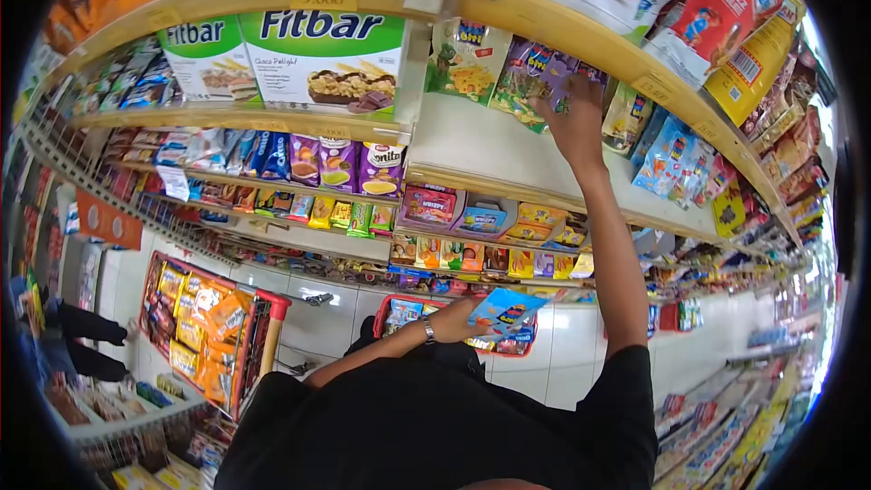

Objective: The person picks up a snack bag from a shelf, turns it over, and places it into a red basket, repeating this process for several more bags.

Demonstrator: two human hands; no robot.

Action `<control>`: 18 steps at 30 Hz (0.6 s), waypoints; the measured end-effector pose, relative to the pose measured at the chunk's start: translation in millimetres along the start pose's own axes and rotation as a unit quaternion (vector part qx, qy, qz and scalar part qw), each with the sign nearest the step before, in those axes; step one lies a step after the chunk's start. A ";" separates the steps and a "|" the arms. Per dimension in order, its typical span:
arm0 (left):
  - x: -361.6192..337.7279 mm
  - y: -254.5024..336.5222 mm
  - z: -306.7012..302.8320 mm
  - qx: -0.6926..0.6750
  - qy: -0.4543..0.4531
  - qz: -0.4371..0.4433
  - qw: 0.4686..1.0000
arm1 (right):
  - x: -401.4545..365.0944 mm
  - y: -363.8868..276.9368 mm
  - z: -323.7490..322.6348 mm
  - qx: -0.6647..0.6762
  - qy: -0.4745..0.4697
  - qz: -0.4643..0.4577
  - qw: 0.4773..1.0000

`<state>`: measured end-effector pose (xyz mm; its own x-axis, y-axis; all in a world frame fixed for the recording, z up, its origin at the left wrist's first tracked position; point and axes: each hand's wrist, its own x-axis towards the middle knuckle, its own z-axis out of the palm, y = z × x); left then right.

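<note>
My left hand, wearing a wristwatch, holds a light blue snack packet low in front of my body. Below that packet is a red basket with several snack packets in it. My right hand reaches up to the shelf, its fingers closed on a purple snack packet. Another purple packet stands just left of it, beside a pale green one. More blue packets lie to the right on the same shelf.
Fitbar boxes stand on the left shelf. Lower shelves carry small boxes and purple packets. On the floor at left is a red-framed cart of orange and yellow packs. Another person's legs show at far left.
</note>
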<state>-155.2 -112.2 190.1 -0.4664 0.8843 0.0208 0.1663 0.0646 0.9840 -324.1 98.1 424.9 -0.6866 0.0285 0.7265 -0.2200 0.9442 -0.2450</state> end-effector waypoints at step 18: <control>-70.1 24.0 -91.8 -0.271 0.092 -0.038 0.957 | -8.4 29.7 5.5 0.068 0.014 -0.010 0.998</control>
<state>-198.2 -215.1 228.5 -0.6127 0.7869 -0.0733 -0.3264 -0.1675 0.9303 -328.7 124.1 408.0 -0.6627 0.0217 0.7486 -0.3265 0.8912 -0.3148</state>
